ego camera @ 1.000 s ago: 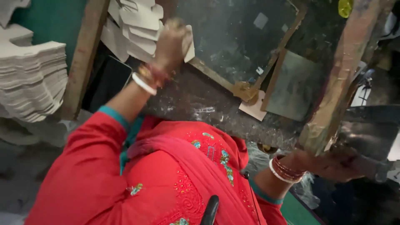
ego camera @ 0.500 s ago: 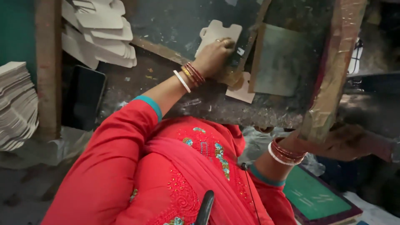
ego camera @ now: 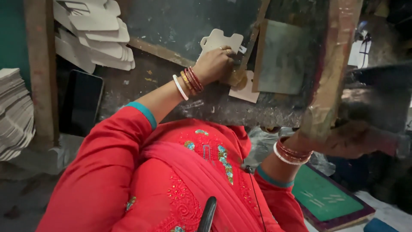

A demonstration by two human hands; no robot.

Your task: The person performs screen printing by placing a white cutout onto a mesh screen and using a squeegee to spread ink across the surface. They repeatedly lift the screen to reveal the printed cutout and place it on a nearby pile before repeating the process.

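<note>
My left hand (ego camera: 214,64), bangles on the wrist, presses a pale die-cut card blank (ego camera: 219,42) flat on the dark grimy bed (ego camera: 171,25) of a press, against a wooden guide strip (ego camera: 253,43). My right hand (ego camera: 347,139), smeared dark and also bangled, is closed around a worn lever or frame bar (ego camera: 330,86) at the right. Red sleeves and a red garment fill the lower part of the head view.
A fanned heap of the same blanks (ego camera: 94,34) lies at the back left, and a tall stack of them (ego camera: 15,116) stands at the far left. A dark phone (ego camera: 81,103) lies beside a wooden post (ego camera: 40,73). A grey plate (ego camera: 281,56) and a green-topped board (ego camera: 326,197) are to the right.
My left hand carried a card blank from the heap at the back left to the right, down onto the bed by the guide strip. My right hand stayed on the bar.
</note>
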